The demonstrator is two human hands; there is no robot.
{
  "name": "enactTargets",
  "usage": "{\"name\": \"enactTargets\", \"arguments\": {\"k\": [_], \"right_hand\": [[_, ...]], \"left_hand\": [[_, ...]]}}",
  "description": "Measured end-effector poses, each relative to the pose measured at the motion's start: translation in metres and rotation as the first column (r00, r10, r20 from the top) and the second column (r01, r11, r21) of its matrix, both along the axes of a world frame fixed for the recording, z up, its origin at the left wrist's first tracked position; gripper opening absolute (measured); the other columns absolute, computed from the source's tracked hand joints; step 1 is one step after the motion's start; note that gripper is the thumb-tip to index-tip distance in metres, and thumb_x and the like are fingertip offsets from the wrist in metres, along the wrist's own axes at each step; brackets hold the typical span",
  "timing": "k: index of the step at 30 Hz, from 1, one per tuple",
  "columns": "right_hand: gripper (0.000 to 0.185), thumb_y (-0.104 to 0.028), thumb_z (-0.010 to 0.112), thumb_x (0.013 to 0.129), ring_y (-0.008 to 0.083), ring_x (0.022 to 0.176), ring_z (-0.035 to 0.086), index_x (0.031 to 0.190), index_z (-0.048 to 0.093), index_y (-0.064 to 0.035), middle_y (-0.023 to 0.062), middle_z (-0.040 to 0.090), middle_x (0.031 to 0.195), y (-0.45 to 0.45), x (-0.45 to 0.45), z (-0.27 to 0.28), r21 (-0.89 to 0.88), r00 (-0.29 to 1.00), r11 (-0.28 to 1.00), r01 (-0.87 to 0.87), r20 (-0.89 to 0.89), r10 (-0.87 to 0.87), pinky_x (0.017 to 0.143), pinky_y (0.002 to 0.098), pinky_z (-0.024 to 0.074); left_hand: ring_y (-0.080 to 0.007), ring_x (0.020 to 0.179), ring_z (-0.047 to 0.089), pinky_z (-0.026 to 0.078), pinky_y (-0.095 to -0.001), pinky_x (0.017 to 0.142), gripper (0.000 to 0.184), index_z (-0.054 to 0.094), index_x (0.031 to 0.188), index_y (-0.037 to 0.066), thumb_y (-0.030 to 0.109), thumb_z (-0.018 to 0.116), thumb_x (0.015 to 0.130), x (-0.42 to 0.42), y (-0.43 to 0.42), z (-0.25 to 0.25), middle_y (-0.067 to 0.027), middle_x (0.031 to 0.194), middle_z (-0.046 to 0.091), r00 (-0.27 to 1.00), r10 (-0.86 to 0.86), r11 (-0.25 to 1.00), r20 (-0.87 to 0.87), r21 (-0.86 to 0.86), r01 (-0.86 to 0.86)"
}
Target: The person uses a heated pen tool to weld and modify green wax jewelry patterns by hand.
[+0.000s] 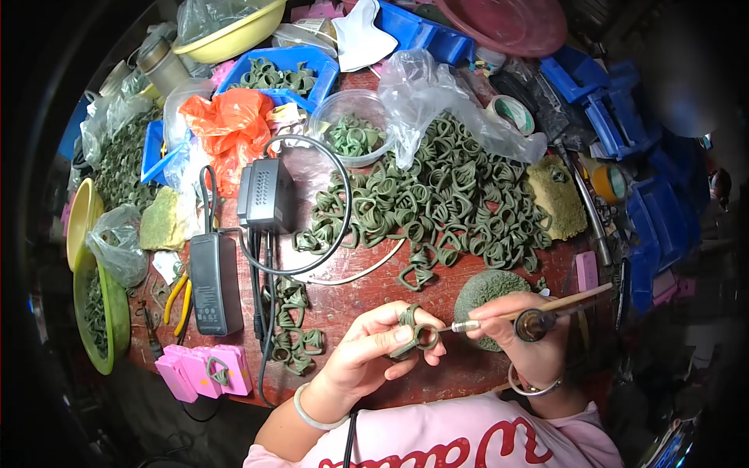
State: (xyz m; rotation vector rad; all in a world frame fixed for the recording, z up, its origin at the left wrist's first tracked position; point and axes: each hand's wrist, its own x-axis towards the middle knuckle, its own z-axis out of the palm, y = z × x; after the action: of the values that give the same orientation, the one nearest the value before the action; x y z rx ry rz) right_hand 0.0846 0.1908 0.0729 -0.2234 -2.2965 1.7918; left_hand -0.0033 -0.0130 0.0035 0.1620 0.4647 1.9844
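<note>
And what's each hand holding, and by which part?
Left hand: a green ring, pinched at one side. Right hand: a wooden-handled tool, gripped near its metal collar; black knob's hold unclear.

Dark green ring (round-holed), held beside a slender tool.

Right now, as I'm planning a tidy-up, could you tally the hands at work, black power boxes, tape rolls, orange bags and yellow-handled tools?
Hands: 2, the left hand and right hand
Black power boxes: 2, one in front, one behind
Tape rolls: 2, one green-cored, one orange
Orange bag: 1
Yellow-handled tool: 1
Total: 8
</note>
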Motion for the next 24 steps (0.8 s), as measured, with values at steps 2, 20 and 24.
{"name": "enactTargets", "arguments": {"k": [2,20,24], "right_hand": [[0.011,-0.005,0.070,0.089,0.0151,0.075,0.069,0.094,0.069,0.0047,0.0091,0.071,0.085,-0.004,0.001,-0.006,0.051,0.989,0.988,0.145,-0.018,-0.144,0.067,0.0260,0.0534],[0.032,-0.021,0.079,0.083,0.0191,0.064,0.064,0.096,0.060,0.0003,0.0110,0.066,0.080,0.019,0.040,-0.023,0.502,0.993,0.859,0.105,-0.009,-0.116,0.058,0.0292,0.0506],[0.033,-0.025,0.078,0.085,0.0185,0.062,0.064,0.095,0.060,0.0003,0.0104,0.066,0.077,0.018,0.039,-0.028,0.490,0.992,0.863,0.121,-0.025,-0.125,0.057,0.0295,0.0502]], "left_hand": [[-0.0198,0.086,0.065,0.040,-0.0183,0.050,0.030,0.058,0.118,-0.005,0.017,0.055,0.097,0.000,0.001,0.002,-0.0218,0.102,0.066,1.000,-0.005,1.000,0.017,-0.004,0.005],[-0.0164,0.090,0.063,0.038,-0.0184,0.050,0.019,0.055,0.116,0.008,0.014,0.056,0.098,-0.001,0.004,0.004,-0.0186,0.108,0.064,0.969,0.172,0.980,0.179,-0.135,-0.149],[-0.0156,0.090,0.063,0.037,-0.0172,0.049,0.019,0.055,0.117,0.008,0.012,0.056,0.098,0.002,0.006,-0.001,-0.0175,0.108,0.063,0.975,0.187,0.971,0.118,-0.170,-0.166]]}}
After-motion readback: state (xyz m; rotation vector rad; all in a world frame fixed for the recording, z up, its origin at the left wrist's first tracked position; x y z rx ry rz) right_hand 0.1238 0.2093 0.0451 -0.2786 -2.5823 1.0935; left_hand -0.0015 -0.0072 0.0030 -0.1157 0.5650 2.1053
